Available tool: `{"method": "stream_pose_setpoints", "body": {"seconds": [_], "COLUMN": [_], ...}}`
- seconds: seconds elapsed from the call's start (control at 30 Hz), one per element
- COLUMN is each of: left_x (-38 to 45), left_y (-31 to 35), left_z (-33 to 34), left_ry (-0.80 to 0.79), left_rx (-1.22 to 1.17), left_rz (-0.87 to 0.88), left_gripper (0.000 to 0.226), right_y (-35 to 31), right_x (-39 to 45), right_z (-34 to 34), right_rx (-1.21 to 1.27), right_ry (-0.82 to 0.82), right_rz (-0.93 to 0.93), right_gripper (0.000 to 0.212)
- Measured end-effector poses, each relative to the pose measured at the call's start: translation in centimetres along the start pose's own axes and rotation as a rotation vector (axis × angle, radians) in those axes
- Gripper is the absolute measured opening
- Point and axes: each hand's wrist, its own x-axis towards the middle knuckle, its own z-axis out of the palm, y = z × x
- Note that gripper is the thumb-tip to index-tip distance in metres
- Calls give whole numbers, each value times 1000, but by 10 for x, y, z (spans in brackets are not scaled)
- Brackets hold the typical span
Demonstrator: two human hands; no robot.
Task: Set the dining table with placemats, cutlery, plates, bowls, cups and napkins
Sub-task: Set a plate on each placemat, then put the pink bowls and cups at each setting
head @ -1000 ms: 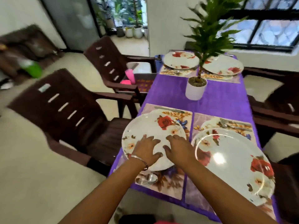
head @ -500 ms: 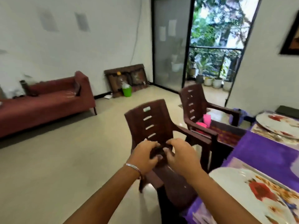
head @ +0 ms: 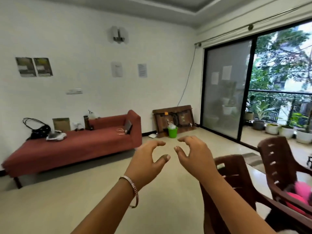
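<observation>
Two hands were raised in front of the camera, side by side but apart, over the bare floor (head: 50, 208). The left hand (head: 148, 163), with one bangle (head: 133, 190) on its wrist, had its fingers loosely curved and its grip released, holding nothing. The right hand (head: 194, 156) was likewise slack-fingered and carried nothing. None of the placemats, cutlery, plates, bowls, cups or napkins could be seen, nor the dining surface. Two brown plastic chairs stood at the lower right: the nearer chair (head: 236, 179) just beside the right forearm, the farther chair (head: 278, 159) with something pink (head: 300, 193) on its seat. One red sofa (head: 76, 144) stood along the wall, and one green bin (head: 172, 132) near the glass door (head: 226, 88).
</observation>
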Motion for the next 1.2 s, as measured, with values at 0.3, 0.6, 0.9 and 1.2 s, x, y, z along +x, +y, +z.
{"method": "stream_pose_setpoints", "body": {"seconds": [0.3,0.6,0.9,1.2], "left_x": [116,277,437,626], "left_y": [-91,-204,-309,-399], "left_z": [-17,21,106,228], "left_ry": [107,97,9,-129], "left_rx": [-33,-36,-115,-265], "left_rz": [23,10,37,84], "left_gripper": [30,28,31,30], "right_y": [23,87,187,327], "right_x": [123,275,385,502], "right_z": [101,218,323,385], "right_rx": [112,163,39,-106], "right_ry": [67,84,13,114], "right_rz": [-11,-37,-10,213], "right_gripper": [20,23,22,20]}}
